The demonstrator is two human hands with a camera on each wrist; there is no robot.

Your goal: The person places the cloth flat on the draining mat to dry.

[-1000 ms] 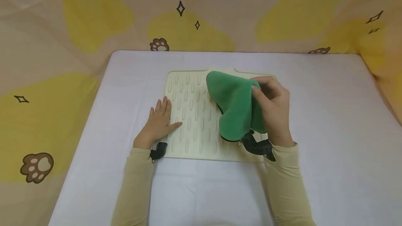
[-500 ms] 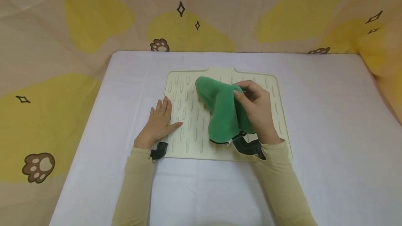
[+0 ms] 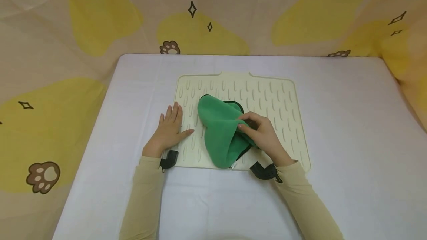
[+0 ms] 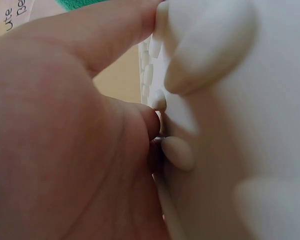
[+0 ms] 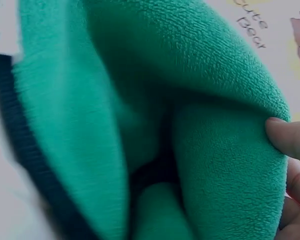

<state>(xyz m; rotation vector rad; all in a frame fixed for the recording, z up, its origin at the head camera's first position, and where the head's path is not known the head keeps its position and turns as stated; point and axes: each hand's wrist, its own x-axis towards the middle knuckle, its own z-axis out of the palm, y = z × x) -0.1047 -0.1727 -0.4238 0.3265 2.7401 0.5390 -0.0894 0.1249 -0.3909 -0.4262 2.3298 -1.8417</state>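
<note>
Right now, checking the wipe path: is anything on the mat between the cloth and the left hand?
Nothing visible: only bare ribbed mat lies between the cloth and the left hand.

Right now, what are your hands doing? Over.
Left hand flat on the mat, holding it down. Right hand pinching the green cloth, bunched on the mat. Nothing in the way.
</note>
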